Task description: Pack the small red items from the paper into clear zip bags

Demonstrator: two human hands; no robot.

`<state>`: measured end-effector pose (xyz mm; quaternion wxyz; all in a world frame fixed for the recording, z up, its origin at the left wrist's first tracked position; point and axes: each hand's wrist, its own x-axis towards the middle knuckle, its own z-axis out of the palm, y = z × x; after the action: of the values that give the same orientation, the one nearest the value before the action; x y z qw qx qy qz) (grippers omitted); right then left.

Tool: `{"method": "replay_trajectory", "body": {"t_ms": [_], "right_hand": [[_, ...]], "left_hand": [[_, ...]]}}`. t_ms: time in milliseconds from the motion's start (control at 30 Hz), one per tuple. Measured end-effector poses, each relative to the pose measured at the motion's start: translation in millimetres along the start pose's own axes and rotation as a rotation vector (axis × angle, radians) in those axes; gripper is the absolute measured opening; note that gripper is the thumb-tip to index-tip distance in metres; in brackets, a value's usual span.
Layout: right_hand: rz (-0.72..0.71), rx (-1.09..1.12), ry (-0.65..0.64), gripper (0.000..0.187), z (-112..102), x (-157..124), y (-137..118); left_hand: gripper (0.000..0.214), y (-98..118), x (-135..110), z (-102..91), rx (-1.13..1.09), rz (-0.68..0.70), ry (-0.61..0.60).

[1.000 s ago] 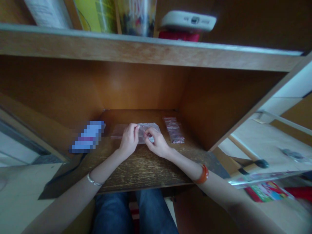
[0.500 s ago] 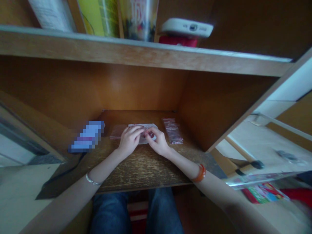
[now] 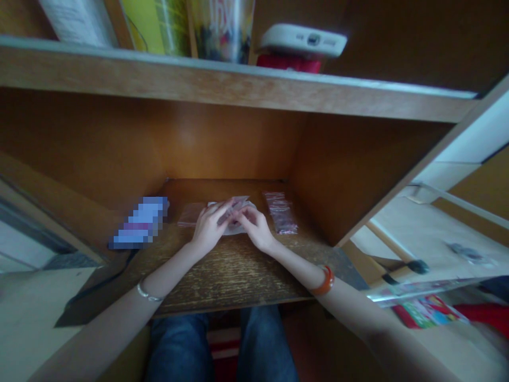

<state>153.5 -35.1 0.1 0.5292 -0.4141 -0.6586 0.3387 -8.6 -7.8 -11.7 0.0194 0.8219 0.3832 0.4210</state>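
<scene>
My left hand (image 3: pixel 209 229) and my right hand (image 3: pixel 254 228) sit close together at the middle of the wooden desk (image 3: pixel 230 273). Their fingertips pinch a crumpled clear plastic bag (image 3: pixel 243 208), and a corner of it sticks up past my left fingers. A flat clear plastic sheet or bag (image 3: pixel 190 214) lies just left of my left hand. To the right of my right hand lies a small zip bag with pinkish contents (image 3: pixel 280 213), untouched.
A pixelated, blurred object (image 3: pixel 139 223) lies at the desk's left. A wooden shelf board (image 3: pixel 222 79) runs overhead, holding a white device (image 3: pixel 303 40) and upright books. Wooden side panels enclose the desk; my jeans-covered knees (image 3: pixel 218 345) are below its front edge.
My hands have moved slightly closer together, and a corner of the plastic bag now rises above my left fingers. The whole view has shifted slightly.
</scene>
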Motion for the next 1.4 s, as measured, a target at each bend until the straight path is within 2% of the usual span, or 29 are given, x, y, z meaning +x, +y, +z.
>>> {"method": "replay_trajectory", "body": {"t_ms": [100, 167, 367, 433, 533, 800, 933, 1067, 1133, 1300, 1400], "right_hand": [[0.26, 0.275, 0.042, 0.032, 0.8, 5.9, 5.9], [0.393, 0.424, 0.019, 0.037, -0.7, 9.9, 10.0], [0.594, 0.829, -0.17, 0.029, -8.6, 17.1, 17.2], [0.59, 0.883, -0.184, 0.027, -10.0, 18.1, 19.6], [0.563, 0.901, -0.133, 0.024, -11.6, 19.3, 23.1], [0.615, 0.952, -0.073, 0.02, -13.9, 22.4, 22.9], [0.594, 0.966, -0.084, 0.022, -14.6, 22.2, 20.6], [0.544, 0.883, -0.056, 0.022, -13.7, 21.8, 18.5], [0.487, 0.812, -0.024, 0.027, -11.5, 21.5, 19.2], [0.345, 0.603, 0.151, 0.06, -3.6, 20.0, 28.0], [0.274, 0.489, 0.138, 0.068, -2.0, 18.6, 31.9]], "left_hand": [[0.039, -1.1, 0.1, 1.3, -0.027, 0.011, -0.014], [0.038, -1.9, 0.1, 2.9, -0.053, 0.036, -0.03], [0.039, -5.0, -0.7, 6.4, -0.131, 0.092, -0.06], [0.038, -5.6, -1.2, 6.7, -0.144, 0.102, -0.054], [0.034, -5.7, -1.7, 7.0, -0.139, 0.106, -0.032], [0.028, 1.5, 1.2, 4.2, -0.189, 0.094, -0.023], [0.032, 5.9, 2.7, 0.2, -0.2, 0.005, -0.033], [0.045, 6.5, 2.1, -2.4, -0.181, -0.112, -0.042], [0.049, 5.4, 1.7, -2.8, -0.135, -0.156, -0.022], [0.056, 2.7, 2.5, -3.6, -0.06, -0.276, 0.023], [0.053, 0.6, 2.6, -3.6, -0.02, -0.376, -0.01]]}}
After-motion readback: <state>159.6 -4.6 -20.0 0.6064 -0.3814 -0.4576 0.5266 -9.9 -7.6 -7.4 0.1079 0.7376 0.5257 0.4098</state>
